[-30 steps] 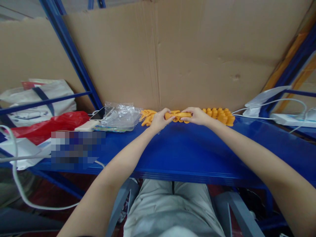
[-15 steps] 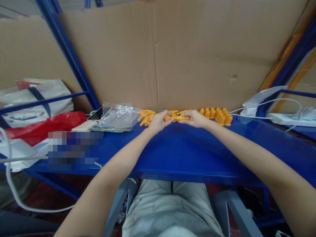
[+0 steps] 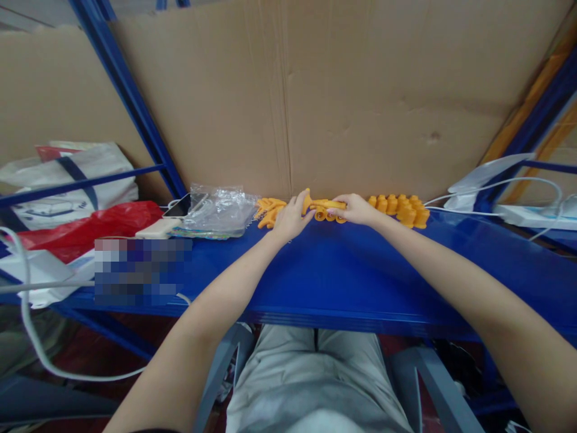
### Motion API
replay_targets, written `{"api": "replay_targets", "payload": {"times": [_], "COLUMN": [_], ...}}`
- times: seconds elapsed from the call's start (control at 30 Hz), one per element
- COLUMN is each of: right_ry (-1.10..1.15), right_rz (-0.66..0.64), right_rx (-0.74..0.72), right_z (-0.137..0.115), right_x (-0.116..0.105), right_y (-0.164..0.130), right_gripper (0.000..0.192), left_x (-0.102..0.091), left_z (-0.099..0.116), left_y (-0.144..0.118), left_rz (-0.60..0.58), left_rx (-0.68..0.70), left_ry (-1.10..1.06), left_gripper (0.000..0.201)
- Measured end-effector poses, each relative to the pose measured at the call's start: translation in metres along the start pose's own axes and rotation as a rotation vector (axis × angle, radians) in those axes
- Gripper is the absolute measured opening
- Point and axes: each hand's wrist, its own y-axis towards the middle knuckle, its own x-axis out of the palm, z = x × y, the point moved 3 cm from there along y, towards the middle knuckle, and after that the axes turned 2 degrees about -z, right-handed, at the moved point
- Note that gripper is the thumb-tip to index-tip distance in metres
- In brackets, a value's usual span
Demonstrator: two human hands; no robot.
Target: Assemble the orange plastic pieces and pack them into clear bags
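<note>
My left hand [image 3: 291,220] is closed around an orange-yellow plastic piece [image 3: 308,201] with a wide, flange-like end standing up between the fingers. In my right hand [image 3: 357,209], thumb and fingers pinch a slender orange-yellow plastic piece [image 3: 328,204], whose tip points at the left-hand piece. Whether the two pieces touch or join, I cannot tell. Just below them lie several round, hollow orange-yellow parts [image 3: 320,215]. Left of my left hand is a pile of branching orange-yellow parts [image 3: 268,207]. Right of my right hand, several knobbed orange-yellow parts [image 3: 406,210] stand in rows.
The blue shelf table [image 3: 342,270] backs onto a cardboard wall [image 3: 360,96]. Clear plastic bags [image 3: 220,210], a phone [image 3: 179,206], a white block [image 3: 157,228] and a red bag [image 3: 99,225] lie left. White cables [image 3: 509,183] run at the right.
The left-hand piece has turned so its wide end stands upright. The slender piece in my right hand has risen slightly, and round hollow parts now show below it.
</note>
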Motion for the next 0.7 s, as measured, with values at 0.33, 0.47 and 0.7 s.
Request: {"api": "replay_targets", "payload": {"times": [0.33, 0.47, 0.7], "right_ry": [-0.458, -0.670, -0.728], "right_rz": [0.155, 0.109, 0.048], "right_rx": [0.170, 0.117, 0.152], "right_z": [-0.019, -0.032, -0.037], "right_x": [0.016, 0.028, 0.043], "right_y": [0.023, 0.030, 0.041], "right_gripper": [0.038, 0.039, 0.037], "left_x": [0.017, 0.009, -0.004], "left_z": [-0.025, -0.014, -0.002], "left_y": [-0.005, -0.007, -0.008], "left_rz": [-0.412, -0.614, -0.705], "left_rx": [-0.020, -0.052, -0.104], "left_ry": [0.252, 0.362, 0.413], "left_gripper": [0.033, 0.045, 0.047]}}
